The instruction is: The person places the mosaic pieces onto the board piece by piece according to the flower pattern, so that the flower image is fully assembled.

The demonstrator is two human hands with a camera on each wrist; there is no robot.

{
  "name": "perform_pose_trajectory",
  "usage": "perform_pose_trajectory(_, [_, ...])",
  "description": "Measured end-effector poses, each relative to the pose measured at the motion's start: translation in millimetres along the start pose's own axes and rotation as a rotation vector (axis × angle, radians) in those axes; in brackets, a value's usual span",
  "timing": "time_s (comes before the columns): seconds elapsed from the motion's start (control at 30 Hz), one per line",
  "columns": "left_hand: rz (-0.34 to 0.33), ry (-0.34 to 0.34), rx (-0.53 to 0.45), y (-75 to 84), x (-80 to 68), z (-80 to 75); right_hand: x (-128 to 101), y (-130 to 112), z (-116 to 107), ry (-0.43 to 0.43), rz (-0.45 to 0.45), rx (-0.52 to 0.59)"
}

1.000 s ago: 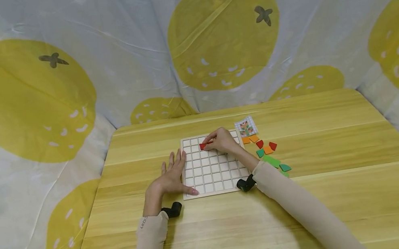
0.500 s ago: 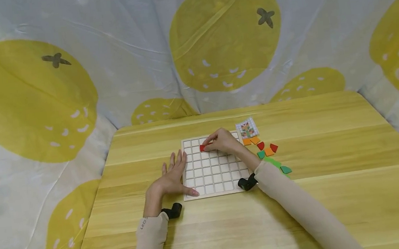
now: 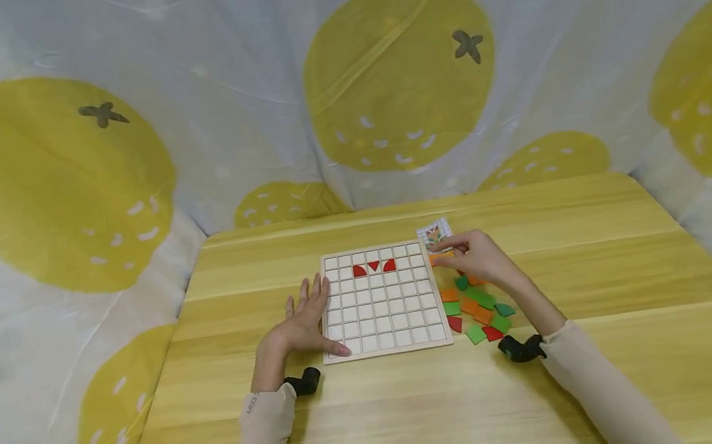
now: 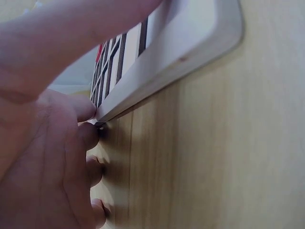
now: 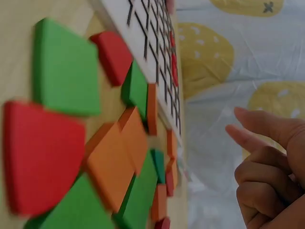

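While a left hand (image 3: 300, 327) lies spread along the left edge of the board (image 3: 375, 311), its thumb on the near corner and grasping nothing, three red pieces (image 3: 374, 266) line up in the board's second row from the far side. Off its far right corner lies a card (image 3: 434, 231); right of it, loose pieces (image 3: 471, 305) scatter, and a right hand (image 3: 480, 255) hovers near the card, thumb and forefinger parted, empty.

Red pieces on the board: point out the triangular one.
The middle piece, tapering downward; the left piece and right piece have curved edges.
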State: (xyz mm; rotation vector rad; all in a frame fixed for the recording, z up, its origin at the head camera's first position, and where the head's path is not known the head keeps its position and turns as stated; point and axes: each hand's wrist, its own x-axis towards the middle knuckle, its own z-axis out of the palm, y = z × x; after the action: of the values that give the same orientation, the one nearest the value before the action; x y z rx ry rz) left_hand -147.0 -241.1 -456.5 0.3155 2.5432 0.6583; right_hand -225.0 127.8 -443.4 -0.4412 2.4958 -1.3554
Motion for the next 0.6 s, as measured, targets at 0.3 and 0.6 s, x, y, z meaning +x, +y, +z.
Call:
perform_pose_trajectory(0.3, [0.011,0.005,-0.003,-3.8,-5.2,1.4,-25.4,38.1,-26.0,0.07,0.061,-0.014])
perform_pose_trajectory(0.6, [0.012,0.011,-0.005,-0.4,-3.6,3.3,-29.8,51.6,-37.1,0.067,0.098,0.054])
